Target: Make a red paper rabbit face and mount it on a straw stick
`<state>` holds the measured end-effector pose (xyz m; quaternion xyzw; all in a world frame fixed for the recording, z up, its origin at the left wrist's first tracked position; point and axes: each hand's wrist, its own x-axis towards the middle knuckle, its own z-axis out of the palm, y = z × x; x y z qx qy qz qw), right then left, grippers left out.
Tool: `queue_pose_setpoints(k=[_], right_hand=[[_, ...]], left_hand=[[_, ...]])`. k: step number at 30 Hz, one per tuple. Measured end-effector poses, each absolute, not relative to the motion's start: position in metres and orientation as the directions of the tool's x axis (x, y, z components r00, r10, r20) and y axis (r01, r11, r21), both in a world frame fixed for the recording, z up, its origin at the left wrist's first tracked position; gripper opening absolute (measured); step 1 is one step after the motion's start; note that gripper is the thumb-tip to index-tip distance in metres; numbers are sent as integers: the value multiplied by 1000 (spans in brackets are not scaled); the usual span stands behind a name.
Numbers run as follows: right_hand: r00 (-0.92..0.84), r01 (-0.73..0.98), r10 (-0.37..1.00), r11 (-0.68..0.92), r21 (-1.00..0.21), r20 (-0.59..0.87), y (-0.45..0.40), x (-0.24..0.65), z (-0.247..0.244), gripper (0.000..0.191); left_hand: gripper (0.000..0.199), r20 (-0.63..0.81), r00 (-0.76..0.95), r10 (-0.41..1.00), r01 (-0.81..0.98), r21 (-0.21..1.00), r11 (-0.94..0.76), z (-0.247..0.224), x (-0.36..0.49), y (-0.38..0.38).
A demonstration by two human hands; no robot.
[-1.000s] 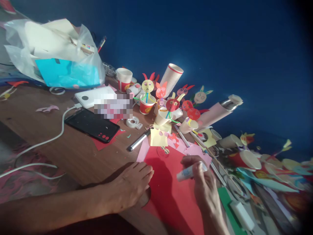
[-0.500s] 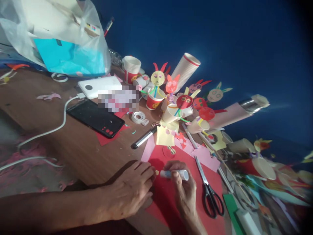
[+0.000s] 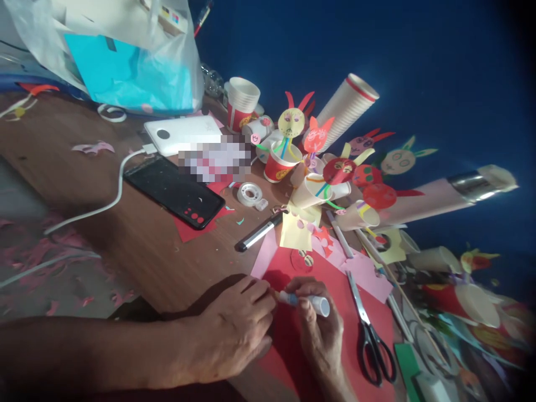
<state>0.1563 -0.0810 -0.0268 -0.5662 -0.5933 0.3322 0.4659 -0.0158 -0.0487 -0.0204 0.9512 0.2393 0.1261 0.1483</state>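
On my feed the right hand (image 3: 321, 328) pinches a white tube (image 3: 317, 304), lower centre, way closer to the curled left hand (image 3: 234, 324) than a second ago; can't tell what left's holding. Scissors (image 3: 364, 319) show now.

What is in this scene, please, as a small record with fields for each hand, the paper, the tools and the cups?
Right hand: holds a white tube
Left hand: close to the tube's tip; whether it holds anything is unclear
Paper: red sheet, partly under the hands
Tools: scissors lying on the red sheet
Cups: several behind, some with paper faces above them
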Motion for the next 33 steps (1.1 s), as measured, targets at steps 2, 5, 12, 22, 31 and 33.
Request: queue_pose_setpoints(k=[2, 5, 12, 22, 31, 33], right_hand=[[63, 399, 982, 136, -907, 175, -80, 153, -25, 8], [54, 522, 990, 83, -849, 130, -80, 149, -19, 9], [-39, 650, 997, 76, -756, 67, -76, 151, -17, 9], [146, 415, 967, 133, -900, 210, -78, 157, -18, 13], [150, 372, 956, 183, -910, 253, -79, 157, -18, 13], [126, 357, 962, 185, -916, 243, -80, 155, -21, 11]], left_hand=[[25, 176, 859, 480, 403, 345, -847, -21, -17, -49], [26, 194, 857, 477, 399, 334, -854, -24, -18, -50], [25, 243, 844, 478, 410, 283, -867, -25, -19, -52], [27, 221, 856, 467, 391, 315, -865, -27, -21, -50], [28, 227, 857, 463, 382, 326, -865, -29, -20, -50], [28, 234, 851, 470, 383, 335, -861, -30, -20, -50]])
